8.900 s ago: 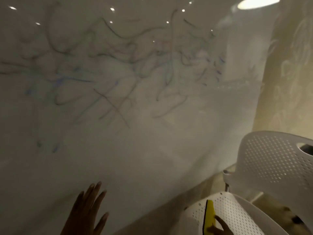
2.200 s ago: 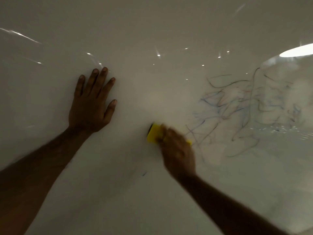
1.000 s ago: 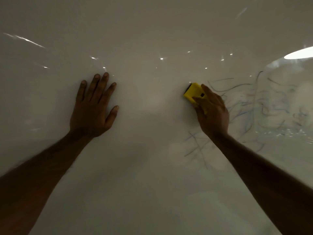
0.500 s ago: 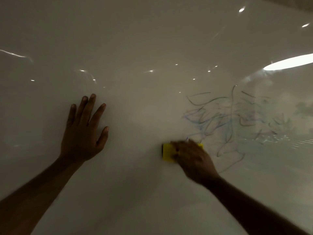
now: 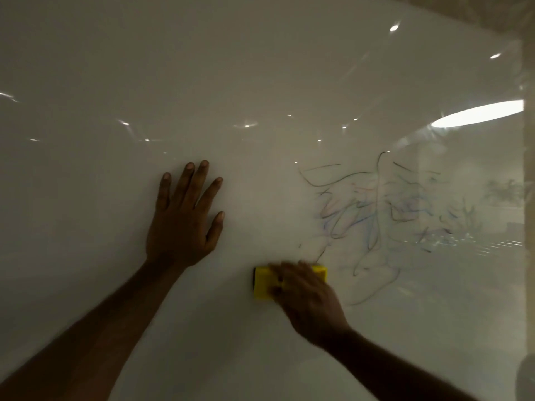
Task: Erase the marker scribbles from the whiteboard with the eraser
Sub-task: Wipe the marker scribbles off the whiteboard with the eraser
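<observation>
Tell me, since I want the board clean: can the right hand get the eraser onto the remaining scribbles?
Probably yes. The right hand presses the eraser to the board just left of the scribbles, with nothing between them.

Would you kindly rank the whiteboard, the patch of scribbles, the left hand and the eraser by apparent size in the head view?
1. whiteboard
2. scribbles
3. left hand
4. eraser, partly covered by the blurred right hand, so its full size is unsure.

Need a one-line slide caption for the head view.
Left hand flat on whiteboard; right hand presses yellow eraser beside marker scribbles.
</observation>
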`<act>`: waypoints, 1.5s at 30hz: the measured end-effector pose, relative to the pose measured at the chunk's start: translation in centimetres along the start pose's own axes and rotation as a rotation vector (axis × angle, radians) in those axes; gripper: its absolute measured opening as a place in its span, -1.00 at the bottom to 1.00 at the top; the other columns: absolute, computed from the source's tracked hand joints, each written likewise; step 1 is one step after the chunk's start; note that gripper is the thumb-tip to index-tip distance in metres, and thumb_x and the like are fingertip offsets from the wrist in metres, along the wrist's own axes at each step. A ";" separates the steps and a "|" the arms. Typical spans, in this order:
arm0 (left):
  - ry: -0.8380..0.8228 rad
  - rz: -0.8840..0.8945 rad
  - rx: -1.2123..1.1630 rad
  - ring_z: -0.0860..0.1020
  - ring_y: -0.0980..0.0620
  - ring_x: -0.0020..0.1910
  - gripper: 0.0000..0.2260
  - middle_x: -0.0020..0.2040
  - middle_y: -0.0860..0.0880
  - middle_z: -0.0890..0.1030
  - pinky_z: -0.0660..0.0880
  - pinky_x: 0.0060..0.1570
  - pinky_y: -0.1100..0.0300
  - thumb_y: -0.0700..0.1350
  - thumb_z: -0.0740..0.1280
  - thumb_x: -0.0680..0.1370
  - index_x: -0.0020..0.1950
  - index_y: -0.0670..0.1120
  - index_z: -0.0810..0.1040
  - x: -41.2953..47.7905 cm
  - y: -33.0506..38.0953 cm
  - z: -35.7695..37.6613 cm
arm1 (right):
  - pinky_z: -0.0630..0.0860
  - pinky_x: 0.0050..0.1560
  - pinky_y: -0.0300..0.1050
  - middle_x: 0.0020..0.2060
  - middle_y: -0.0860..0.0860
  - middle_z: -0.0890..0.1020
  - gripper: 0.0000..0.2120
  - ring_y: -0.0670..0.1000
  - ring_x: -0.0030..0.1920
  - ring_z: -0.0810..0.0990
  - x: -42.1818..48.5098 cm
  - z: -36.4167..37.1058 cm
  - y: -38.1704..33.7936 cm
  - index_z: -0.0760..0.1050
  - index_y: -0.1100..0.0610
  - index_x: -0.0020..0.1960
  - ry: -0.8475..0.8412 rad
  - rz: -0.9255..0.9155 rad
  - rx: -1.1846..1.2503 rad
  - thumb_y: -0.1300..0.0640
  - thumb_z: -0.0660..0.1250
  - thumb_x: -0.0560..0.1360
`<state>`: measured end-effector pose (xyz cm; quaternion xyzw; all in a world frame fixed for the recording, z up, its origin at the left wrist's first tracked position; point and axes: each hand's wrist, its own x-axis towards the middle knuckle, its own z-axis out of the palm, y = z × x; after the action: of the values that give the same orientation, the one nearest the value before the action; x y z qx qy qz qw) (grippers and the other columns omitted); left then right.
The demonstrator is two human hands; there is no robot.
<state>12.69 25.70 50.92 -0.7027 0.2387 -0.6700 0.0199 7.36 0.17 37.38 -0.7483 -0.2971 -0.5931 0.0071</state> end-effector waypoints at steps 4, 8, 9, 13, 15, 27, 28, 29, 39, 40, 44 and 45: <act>0.007 0.011 0.014 0.19 -0.25 0.65 -0.44 0.67 -0.21 0.22 0.01 0.62 -0.28 0.08 0.17 0.64 0.61 -0.14 0.36 0.0 -0.1 0.0 | 0.47 0.28 0.09 0.30 0.03 0.56 -0.90 0.08 0.30 0.51 -1.1 -0.4 1.6 0.65 0.00 0.00 -0.140 -0.234 -0.017 0.10 0.36 0.55; 0.013 0.004 0.017 0.20 -0.24 0.65 -0.43 0.67 -0.20 0.22 -0.01 0.62 -0.26 0.08 0.17 0.64 0.61 -0.13 0.37 -0.1 0.0 0.1 | 0.51 0.16 0.07 0.28 0.09 0.56 -0.82 0.12 0.27 0.50 6.5 -2.9 7.3 0.62 0.03 0.09 0.019 -0.094 -0.115 0.07 0.30 0.55; 0.017 0.005 0.017 0.20 -0.24 0.65 -0.43 0.67 -0.20 0.22 0.00 0.62 -0.26 0.08 0.17 0.64 0.61 -0.13 0.37 -0.1 0.0 0.1 | 0.54 0.09 0.04 0.31 0.06 0.55 -0.80 0.12 0.25 0.51 9.0 -4.2 8.6 0.62 0.02 0.11 0.061 0.013 -0.141 0.03 0.30 0.54; 0.016 0.005 0.020 0.20 -0.24 0.65 -0.43 0.67 -0.20 0.23 -0.02 0.62 -0.24 0.10 0.16 0.64 0.61 -0.13 0.37 -0.1 0.0 0.1 | 0.60 -0.03 0.06 0.36 -0.05 0.49 -0.74 0.13 0.19 0.58 15.3 -7.3 11.9 0.61 0.01 0.16 0.174 0.374 -0.152 0.05 0.38 0.47; 0.020 0.003 0.026 0.21 -0.24 0.65 -0.43 0.67 -0.20 0.23 0.00 0.62 -0.25 0.10 0.15 0.64 0.61 -0.13 0.37 -0.2 0.0 0.1 | 0.58 0.00 0.01 0.39 -0.10 0.45 -0.77 0.08 0.22 0.55 14.6 -6.5 11.5 0.61 -0.03 0.14 0.188 0.412 -0.170 0.03 0.38 0.48; 0.013 0.004 0.025 0.21 -0.24 0.65 -0.41 0.67 -0.20 0.23 0.00 0.61 -0.26 0.10 0.15 0.62 0.60 -0.14 0.38 -0.1 0.2 0.0 | 0.50 0.23 0.12 0.27 0.10 0.58 -0.86 0.15 0.26 0.56 1.8 -3.4 9.6 0.66 0.07 0.04 -0.095 -0.360 -0.147 0.15 0.36 0.53; 0.013 0.007 0.033 0.21 -0.24 0.65 -0.41 0.67 -0.20 0.23 0.01 0.61 -0.26 0.10 0.15 0.62 0.60 -0.14 0.38 -0.1 0.2 0.0 | 0.52 0.19 0.15 0.27 0.12 0.58 -0.84 0.18 0.25 0.57 4.0 -4.2 11.4 0.64 0.07 0.08 -0.042 -0.299 -0.201 0.14 0.33 0.54; 0.016 0.007 0.040 0.22 -0.24 0.64 -0.41 0.67 -0.21 0.23 0.01 0.61 -0.26 0.10 0.14 0.62 0.60 -0.15 0.38 -0.2 0.2 0.0 | 0.55 0.13 0.15 0.28 0.13 0.57 -0.81 0.19 0.25 0.57 6.3 -5.3 13.1 0.61 0.06 0.12 0.021 -0.170 -0.232 0.13 0.31 0.54; 0.025 0.006 0.056 0.24 -0.23 0.64 -0.41 0.67 -0.19 0.24 0.03 0.61 -0.27 0.10 0.15 0.62 0.59 -0.14 0.40 -0.1 0.2 0.3 | 0.55 0.09 -0.03 0.38 -0.01 0.48 -0.73 0.08 0.30 0.52 6.7 -5.7 11.8 0.55 -0.02 0.20 0.214 0.375 -0.136 0.06 0.41 0.51; 0.026 0.008 0.058 0.24 -0.23 0.64 -0.41 0.67 -0.19 0.24 0.03 0.61 -0.27 0.10 0.15 0.61 0.59 -0.14 0.39 -0.1 0.2 0.3 | 0.55 0.12 -0.02 0.35 0.02 0.51 -0.71 0.08 0.30 0.52 4.5 -4.7 10.4 0.52 0.00 0.22 0.200 0.345 -0.104 0.09 0.42 0.51; 0.014 0.010 0.066 0.23 -0.24 0.64 -0.41 0.67 -0.19 0.23 -0.01 0.62 -0.24 0.10 0.15 0.61 0.60 -0.14 0.38 0.0 0.1 0.2 | 0.54 0.16 0.01 0.36 -0.05 0.48 -0.79 0.05 0.31 0.52 -3.8 -1.8 5.5 0.61 0.07 0.17 0.040 0.078 -0.055 0.09 0.33 0.57; 0.009 0.012 0.065 0.23 -0.25 0.64 -0.41 0.67 -0.20 0.23 -0.01 0.62 -0.24 0.10 0.15 0.61 0.60 -0.14 0.38 -0.1 0.1 0.2 | 0.53 0.18 0.01 0.37 -0.06 0.47 -0.81 0.04 0.32 0.50 -4.9 -1.7 5.4 0.63 0.06 0.15 -0.025 -0.024 -0.056 0.09 0.31 0.58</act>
<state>12.80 25.56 50.79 -0.6972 0.2212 -0.6804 0.0454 7.69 -7.04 35.36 -0.7521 -0.2892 -0.5917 -0.0248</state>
